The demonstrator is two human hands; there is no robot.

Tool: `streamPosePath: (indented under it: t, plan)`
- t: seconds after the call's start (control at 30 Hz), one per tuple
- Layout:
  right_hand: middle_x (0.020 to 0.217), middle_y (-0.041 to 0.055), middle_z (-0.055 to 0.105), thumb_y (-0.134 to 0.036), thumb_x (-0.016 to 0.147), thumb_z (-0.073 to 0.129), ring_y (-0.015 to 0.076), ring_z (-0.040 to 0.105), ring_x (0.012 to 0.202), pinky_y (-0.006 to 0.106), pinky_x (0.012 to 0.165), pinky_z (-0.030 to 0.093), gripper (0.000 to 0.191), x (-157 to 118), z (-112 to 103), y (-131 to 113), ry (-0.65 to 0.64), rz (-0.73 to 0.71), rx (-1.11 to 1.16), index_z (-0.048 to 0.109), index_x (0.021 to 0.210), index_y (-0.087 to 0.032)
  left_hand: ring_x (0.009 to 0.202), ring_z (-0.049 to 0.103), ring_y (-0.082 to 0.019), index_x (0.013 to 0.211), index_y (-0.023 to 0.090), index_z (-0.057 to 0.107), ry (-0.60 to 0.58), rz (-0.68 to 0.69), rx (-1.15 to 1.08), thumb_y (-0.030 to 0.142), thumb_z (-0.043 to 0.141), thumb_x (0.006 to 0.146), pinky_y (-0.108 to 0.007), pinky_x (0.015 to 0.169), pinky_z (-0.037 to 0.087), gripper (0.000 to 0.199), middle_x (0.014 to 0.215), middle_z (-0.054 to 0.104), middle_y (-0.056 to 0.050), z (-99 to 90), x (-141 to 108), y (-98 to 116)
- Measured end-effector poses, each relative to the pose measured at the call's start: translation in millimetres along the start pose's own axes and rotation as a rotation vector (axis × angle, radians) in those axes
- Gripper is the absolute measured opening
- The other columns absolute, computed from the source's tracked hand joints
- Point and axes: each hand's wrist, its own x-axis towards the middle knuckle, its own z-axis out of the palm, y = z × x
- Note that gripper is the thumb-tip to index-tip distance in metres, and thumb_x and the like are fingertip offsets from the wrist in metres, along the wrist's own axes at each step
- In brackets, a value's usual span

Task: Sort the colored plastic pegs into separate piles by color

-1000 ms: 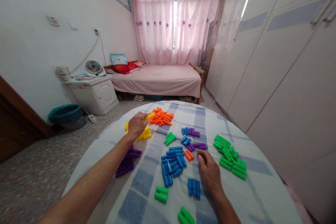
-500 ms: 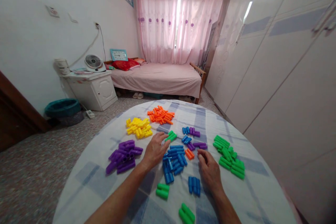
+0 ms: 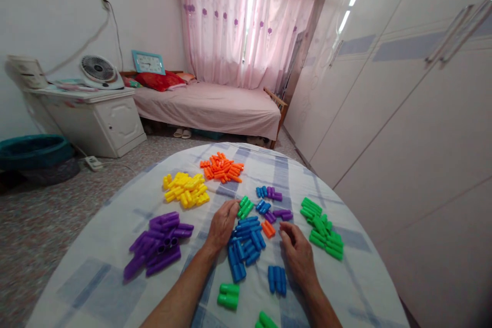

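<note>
My left hand [image 3: 223, 223] is at the left edge of a small green connected-tube block [image 3: 245, 207], fingers bent and close beside it; its thumb is mostly hidden. Below that block lies a heap of blue tube blocks [image 3: 246, 241]. My right hand [image 3: 298, 251] rests on its side on the cloth, fingers loosely curled and thumb apart, with nothing visible in it. Nearest to it are an orange block [image 3: 268, 229], a purple block [image 3: 283, 214] and a separate blue block [image 3: 277, 280]. Smaller blue blocks [image 3: 263, 207] sit behind the orange one.
On the round table's checked cloth [image 3: 361, 287] are piles of purple [image 3: 163, 246], yellow [image 3: 186, 189], orange [image 3: 223, 168] and green blocks [image 3: 323, 228]. Two more green pieces [image 3: 228, 296] lie toward the near edge. A bed [image 3: 207, 105] and a wardrobe [image 3: 384, 128] stand beyond.
My left hand has drawn back from over the small green block, which has turned to a steeper angle. My right hand stays in nearly the same place. The view has shifted right.
</note>
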Motion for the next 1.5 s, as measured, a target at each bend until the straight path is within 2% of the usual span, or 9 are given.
streamPosePath:
  t: [0.2,0.33,0.5,0.73,0.93,1.03,1.17,1.33,1.5]
  plan:
    - [0.11,0.0072,0.063,-0.035,0.084,0.044,0.0198,0.058,0.1,0.03,0.084,0.045,0.034,1,-1,-4,-0.044,-0.006,-0.014,0.059,0.109,-0.019,0.091,0.061,-0.017,0.104,0.018,0.06,0.009,-0.005,-0.073,0.041,0.026,0.093,-0.029,0.085,0.046,0.043,0.101,0.064,-0.006,-1.9,0,2]
    - [0.115,0.0065,0.059,-0.031,0.083,0.046,0.0202,0.053,0.108,0.034,0.092,0.04,0.034,15,1,-24,-0.054,-0.17,-0.167,0.056,0.113,-0.021,0.089,0.06,-0.017,0.098,0.019,0.062,0.011,0.02,-0.081,0.04,0.025,0.093,-0.03,0.084,0.045,0.042,0.096,0.064,-0.006,-0.8,1,-1]
    - [0.114,0.0061,0.059,-0.026,0.078,0.052,0.0227,0.05,0.108,0.037,0.092,0.036,0.035,45,19,-45,-0.056,-0.252,-0.43,0.057,0.112,-0.023,0.091,0.058,-0.018,0.098,0.02,0.061,0.012,0.015,-0.084,0.038,0.027,0.093,-0.03,0.084,0.044,0.039,0.094,0.063,-0.005,-0.4,1,-4]
    - [0.109,0.0064,0.063,-0.023,0.075,0.053,0.0232,0.053,0.105,0.035,0.089,0.036,0.035,60,47,-38,-0.057,-0.213,-0.525,0.06,0.11,-0.022,0.089,0.058,-0.017,0.095,0.02,0.061,0.001,0.031,-0.082,0.038,0.027,0.093,-0.031,0.084,0.044,0.039,0.092,0.062,-0.004,-0.2,3,-6]
    - [0.109,0.0061,0.062,-0.031,0.08,0.049,0.0214,0.054,0.102,0.034,0.088,0.037,0.034,70,-2,-27,0.133,-0.192,-0.548,0.058,0.111,-0.021,0.088,0.058,-0.018,0.092,0.02,0.061,0.001,0.035,-0.072,0.038,0.026,0.092,-0.032,0.082,0.045,0.039,0.09,0.063,-0.005,-1.6,2,-4]
    - [0.11,0.0083,0.062,-0.035,0.081,0.047,0.0255,0.053,0.103,0.038,0.085,0.039,0.037,80,-43,-4,0.252,-0.031,-0.688,0.057,0.112,-0.018,0.086,0.059,-0.019,0.09,0.019,0.062,-0.001,0.033,-0.064,0.037,0.027,0.091,-0.032,0.081,0.046,0.039,0.087,0.063,-0.005,-2.2,3,-2]
    - [0.114,0.0093,0.061,-0.038,0.082,0.044,0.0283,0.052,0.106,0.041,0.083,0.039,0.04,83,-76,30,0.231,0.12,-0.791,0.056,0.115,-0.018,0.085,0.059,-0.019,0.091,0.019,0.062,0.003,0.032,-0.054,0.036,0.028,0.091,-0.033,0.08,0.046,0.038,0.087,0.062,-0.005,-2.6,2,-1]
    - [0.114,0.0103,0.06,-0.044,0.083,0.042,0.0292,0.05,0.109,0.044,0.084,0.04,0.041,80,-81,43,0.174,0.112,-0.778,0.058,0.11,-0.018,0.085,0.059,-0.019,0.09,0.019,0.062,0.002,0.052,-0.051,0.035,0.029,0.09,-0.033,0.08,0.047,0.037,0.086,0.063,-0.006,-2.5,2,-4]
    - [0.115,0.0089,0.059,-0.04,0.082,0.046,0.0244,0.048,0.11,0.04,0.089,0.038,0.038,93,-53,12,0.191,-0.108,-0.699,0.057,0.112,-0.019,0.088,0.058,-0.019,0.093,0.019,0.061,-0.004,0.045,-0.049,0.034,0.028,0.091,-0.033,0.082,0.046,0.036,0.089,0.063,-0.006,-2.0,3,-5]
